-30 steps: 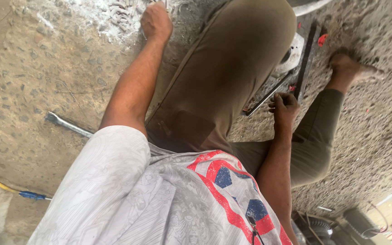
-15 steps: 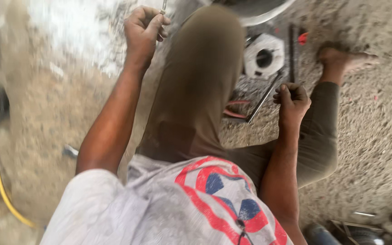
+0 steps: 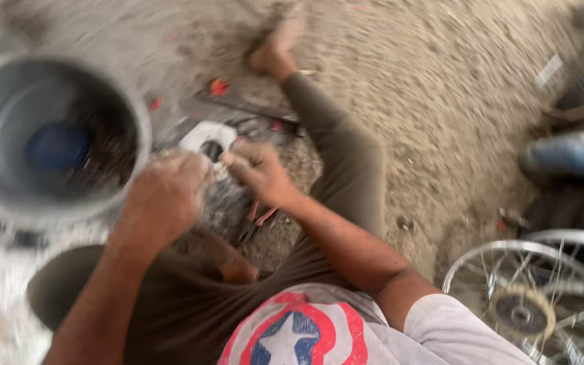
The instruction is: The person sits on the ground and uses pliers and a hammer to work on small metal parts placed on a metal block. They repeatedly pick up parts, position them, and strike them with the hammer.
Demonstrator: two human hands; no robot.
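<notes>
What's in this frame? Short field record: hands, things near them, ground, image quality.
left hand: closed, over a pale flat part; grip unclear from blur
right hand: fingers curled beside the left hand, contents not visible
pale flat part: on the ground, with a dark hole
pliers: reddish handles, lying under the right wrist
bucket: grey, at left, something blue inside
spoked wheel: lower right
ground: gravelly concrete
image quality: heavy motion blur
</notes>
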